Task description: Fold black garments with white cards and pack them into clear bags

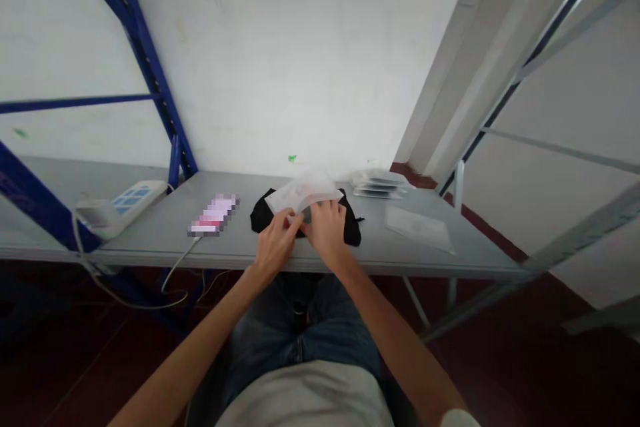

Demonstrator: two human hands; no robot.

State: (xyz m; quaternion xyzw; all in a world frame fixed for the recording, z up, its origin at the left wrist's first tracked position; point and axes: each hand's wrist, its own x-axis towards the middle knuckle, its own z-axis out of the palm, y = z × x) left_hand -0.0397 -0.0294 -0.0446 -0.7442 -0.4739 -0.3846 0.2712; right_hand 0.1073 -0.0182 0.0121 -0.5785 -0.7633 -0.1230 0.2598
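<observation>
A translucent white plastic bag (295, 195) lies over a black cloth item (261, 215) near the front of the shelf. With finger and thumb, my left hand (274, 240) pinches the near edge of the bag. My right hand (329, 230) is beside it, fingers bent at the bag's open-looking edge and gripping it. Some of its fingertips are hidden by the plastic. Between the hands a dark grey patch shows at the bag's edge; I cannot make out what it is. The black cloth sticks out on both sides beneath the bag.
Flat packed plastic bags (379, 183) are stacked at the back right, and a single clear bag (419, 228) lies nearer. To the left are a phone (215, 215) on a charging cable and a white power strip (135, 203). Blue rack posts (145, 57) stand left.
</observation>
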